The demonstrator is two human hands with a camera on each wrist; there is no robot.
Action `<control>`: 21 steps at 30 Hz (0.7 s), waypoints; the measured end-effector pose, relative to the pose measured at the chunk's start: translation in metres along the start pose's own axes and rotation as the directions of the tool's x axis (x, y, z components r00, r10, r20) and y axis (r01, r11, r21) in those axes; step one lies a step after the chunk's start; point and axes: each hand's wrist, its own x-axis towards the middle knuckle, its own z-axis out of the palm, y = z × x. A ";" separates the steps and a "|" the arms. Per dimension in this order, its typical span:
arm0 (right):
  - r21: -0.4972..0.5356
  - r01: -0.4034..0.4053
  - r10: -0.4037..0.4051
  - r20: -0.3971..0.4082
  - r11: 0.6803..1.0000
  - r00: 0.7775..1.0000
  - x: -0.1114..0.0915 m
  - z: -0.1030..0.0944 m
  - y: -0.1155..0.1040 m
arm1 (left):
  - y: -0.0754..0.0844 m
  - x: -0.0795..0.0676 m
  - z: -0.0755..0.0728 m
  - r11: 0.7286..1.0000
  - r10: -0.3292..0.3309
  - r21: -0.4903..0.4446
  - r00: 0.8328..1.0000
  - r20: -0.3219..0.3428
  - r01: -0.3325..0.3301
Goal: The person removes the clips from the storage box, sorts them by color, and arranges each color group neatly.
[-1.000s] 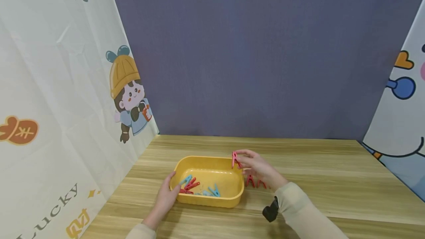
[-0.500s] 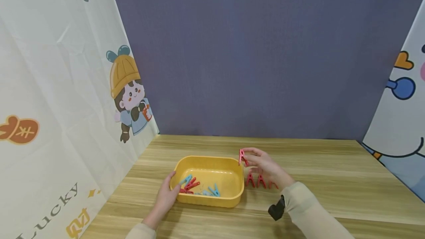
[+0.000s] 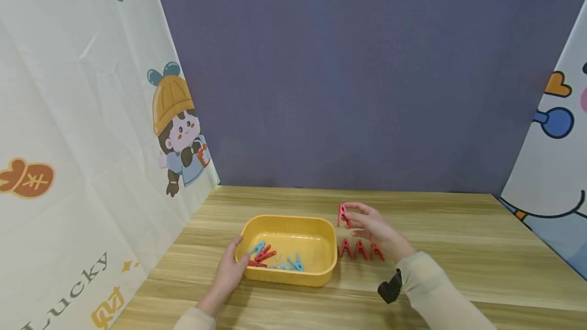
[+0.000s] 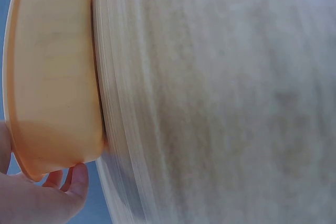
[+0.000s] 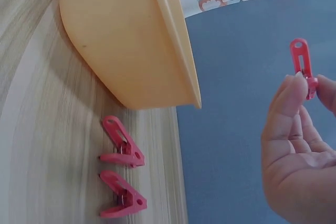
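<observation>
Pinching one red clip [image 3: 343,212]: right hand [image 3: 373,225], thumb and fingertips, one end of the clip exposed. Clip is raised over the wood-grained counter [image 3: 440,238], just beyond the right rear corner of the yellow basin [image 3: 289,278]. Left hand [image 3: 228,269]: grip curled on the basin's left end, thumb side at the rim, fingers outside; presumably bracing it. Inside, loose red pegs [image 3: 264,255] and blue pegs [image 3: 298,265] lie toward the front. Three standing clips [image 3: 361,246] form a row just right of the basin; spread legs probably keep them upright. Room: dark blue-grey cloth [image 3: 344,75] behind, printed white sheet [image 3: 96,121] at left.
</observation>
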 end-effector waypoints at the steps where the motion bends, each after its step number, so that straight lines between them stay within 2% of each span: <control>1: -0.014 -0.001 0.001 -0.005 1.000 1.000 -0.001 -0.001 0.000 | 0.000 0.000 0.000 1.000 0.000 -0.001 1.000 -0.001 0.000; 9: 0.020 0.004 -0.004 0.009 1.000 1.000 -0.002 -0.009 -0.001 | 0.000 -0.001 -0.001 1.000 -0.001 0.019 1.000 -0.008 0.001; 14: 0.023 0.009 -0.009 0.034 1.000 0.999 -0.004 -0.016 -0.001 | 0.000 0.001 0.001 1.000 -0.030 -0.005 0.999 0.010 0.030; 21: 0.013 -0.004 0.004 0.011 1.000 1.000 -0.007 -0.021 -0.004 | -0.001 0.003 0.003 0.999 -0.048 -0.014 0.999 0.014 0.048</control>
